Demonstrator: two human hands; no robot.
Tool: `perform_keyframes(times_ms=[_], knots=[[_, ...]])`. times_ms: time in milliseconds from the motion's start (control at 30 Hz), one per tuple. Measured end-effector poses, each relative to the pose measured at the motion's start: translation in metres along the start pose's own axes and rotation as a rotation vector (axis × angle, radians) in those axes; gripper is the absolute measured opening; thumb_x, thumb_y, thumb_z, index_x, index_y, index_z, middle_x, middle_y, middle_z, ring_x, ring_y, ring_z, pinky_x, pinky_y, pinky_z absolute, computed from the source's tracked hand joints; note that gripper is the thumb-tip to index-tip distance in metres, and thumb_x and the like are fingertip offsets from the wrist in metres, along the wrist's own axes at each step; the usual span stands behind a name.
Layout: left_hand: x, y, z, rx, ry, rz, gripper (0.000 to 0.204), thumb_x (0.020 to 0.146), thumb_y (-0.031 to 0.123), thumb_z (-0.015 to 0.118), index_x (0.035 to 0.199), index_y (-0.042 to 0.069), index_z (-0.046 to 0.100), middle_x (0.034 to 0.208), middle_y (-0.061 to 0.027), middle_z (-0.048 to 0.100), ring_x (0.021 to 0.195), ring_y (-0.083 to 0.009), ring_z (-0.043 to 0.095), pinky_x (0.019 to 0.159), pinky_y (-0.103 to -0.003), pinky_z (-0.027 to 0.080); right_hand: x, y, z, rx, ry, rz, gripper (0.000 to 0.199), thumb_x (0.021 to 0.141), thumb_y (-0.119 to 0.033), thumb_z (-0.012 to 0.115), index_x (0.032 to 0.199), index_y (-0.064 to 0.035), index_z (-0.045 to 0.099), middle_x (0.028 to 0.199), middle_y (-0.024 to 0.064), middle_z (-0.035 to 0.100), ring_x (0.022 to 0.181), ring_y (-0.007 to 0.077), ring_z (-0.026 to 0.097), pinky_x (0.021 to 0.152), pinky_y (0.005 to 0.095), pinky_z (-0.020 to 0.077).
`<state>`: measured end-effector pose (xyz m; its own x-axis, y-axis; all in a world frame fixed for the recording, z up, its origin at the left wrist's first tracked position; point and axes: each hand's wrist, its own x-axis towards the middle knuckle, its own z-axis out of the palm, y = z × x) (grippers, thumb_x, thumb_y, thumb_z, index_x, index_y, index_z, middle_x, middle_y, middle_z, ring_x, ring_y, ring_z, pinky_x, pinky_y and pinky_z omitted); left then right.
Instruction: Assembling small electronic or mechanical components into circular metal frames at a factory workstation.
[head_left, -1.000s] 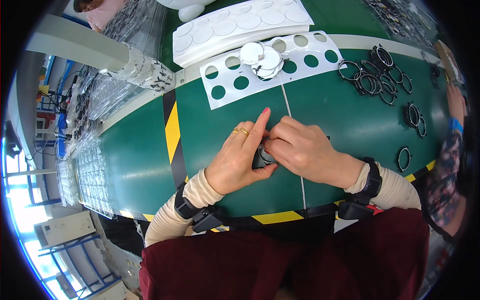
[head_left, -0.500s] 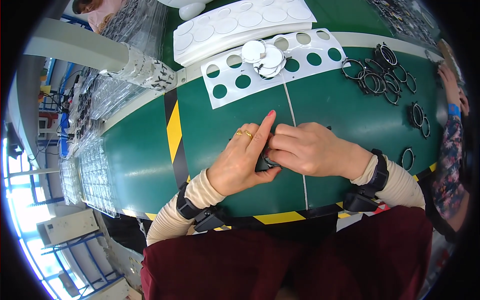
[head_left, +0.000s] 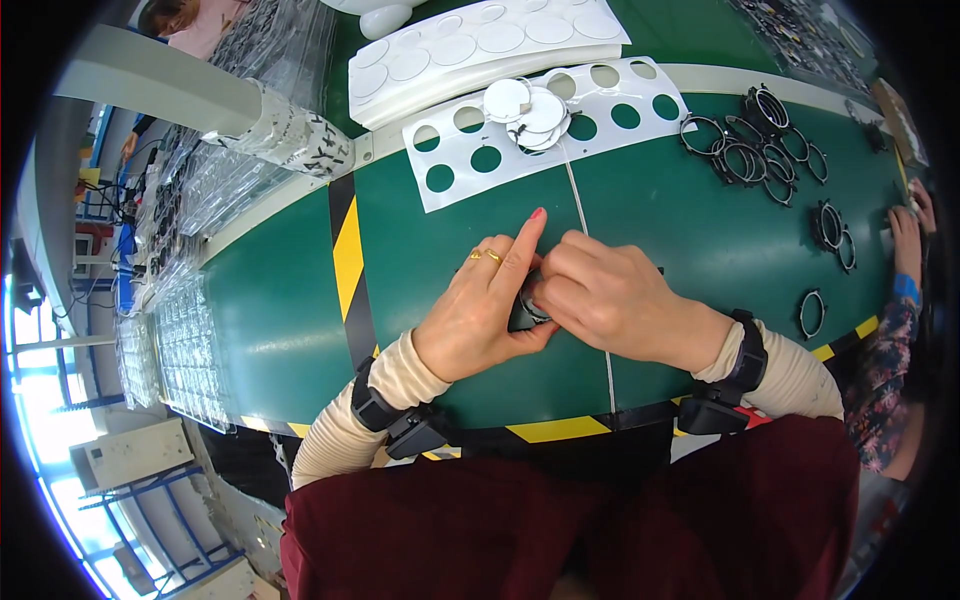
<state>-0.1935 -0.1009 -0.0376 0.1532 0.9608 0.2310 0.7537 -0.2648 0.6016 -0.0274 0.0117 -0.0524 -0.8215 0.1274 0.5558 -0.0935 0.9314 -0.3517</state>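
Note:
Over the middle of the green table, a small black ring with a light inner edge shows between my two hands, mostly covered by fingers. My left hand steadies it between the thumb and the curled fingers, while the index finger points up and away. From the other side my right hand is closed, its fingertips pressed onto the ring's inner side; what else they may pinch is hidden.
Black rings lie in a cluster at the far right, with a single ring nearer. A white sheet with round holes carries loose white discs, before stacked disc sheets. A wrapped post stands left. A co-worker's hand rests at right.
My hands have stayed around the ring, with my right fingers shifting slightly upward on it. The co-worker's hands at the right have moved nearer along the table edge.

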Motion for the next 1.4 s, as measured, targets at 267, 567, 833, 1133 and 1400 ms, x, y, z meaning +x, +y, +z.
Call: perform_keyframes(times_ms=[267,567,833,1133,1400], knots=[[-0.006,0.006,0.0,-0.012,0.006,-0.01,0.098,0.067,0.008,0.079,0.149,-0.002,0.026,0.099,-0.0163,0.05,0.089,-0.033,0.052,0.089,-0.04,0.045,0.0,-0.019,0.004,0.014,0.082,0.169,0.013,0.074,-0.006,0.073,0.072,-0.006,0.06,0.075,0.0019,0.048,0.069,0.0154,0.053,0.044,0.0297,0.0399],[-0.003,0.006,0.001,-0.02,-0.014,-0.006,0.094,0.068,0.007,0.076,0.149,0.002,0.029,0.103,-0.0169,0.05,0.092,-0.0343,0.052,0.091,-0.04,0.044,-0.003,-0.012,-0.008,0.055,-0.008,0.048,0.012,0.074,-0.006,0.073,0.073,-0.0056,0.061,0.077,0.0021,0.048,0.071,0.0158,0.055,0.044,0.03,0.0405],[0.002,0.01,0.002,0.022,-0.013,0.008,0.096,0.066,0.001,0.075,0.149,0.0,0.027,0.111,-0.0168,0.056,0.103,-0.034,0.053,0.093,-0.04,0.044,-0.004,-0.013,0.0,-0.034,0.053,0.156,0.012,0.074,-0.006,0.072,0.078,-0.0051,0.061,0.08,0.0037,0.05,0.075,0.0172,0.056,0.046,0.0299,0.0424],[0.008,0.009,0.004,-0.02,-0.021,0.005,0.093,0.068,0.004,0.076,0.148,0.001,0.029,0.112,-0.018,0.053,0.1,-0.036,0.053,0.092,-0.041,0.044,-0.005,0.01,-0.011,0.047,-0.048,-0.022,0.012,0.073,-0.007,0.071,0.078,-0.0047,0.06,0.084,0.0048,0.052,0.079,0.0179,0.058,0.048,0.0288,0.0461],[0.006,0.007,0.005,-0.034,-0.027,0.024,0.094,0.068,0.004,0.076,0.149,0.002,0.028,0.108,-0.0177,0.054,0.097,-0.0356,0.054,0.092,-0.041,0.043,-0.007,0.011,-0.004,0.037,-0.041,-0.024,0.012,0.073,-0.006,0.07,0.077,-0.0049,0.059,0.084,0.0047,0.052,0.08,0.018,0.058,0.047,0.0278,0.0455]])
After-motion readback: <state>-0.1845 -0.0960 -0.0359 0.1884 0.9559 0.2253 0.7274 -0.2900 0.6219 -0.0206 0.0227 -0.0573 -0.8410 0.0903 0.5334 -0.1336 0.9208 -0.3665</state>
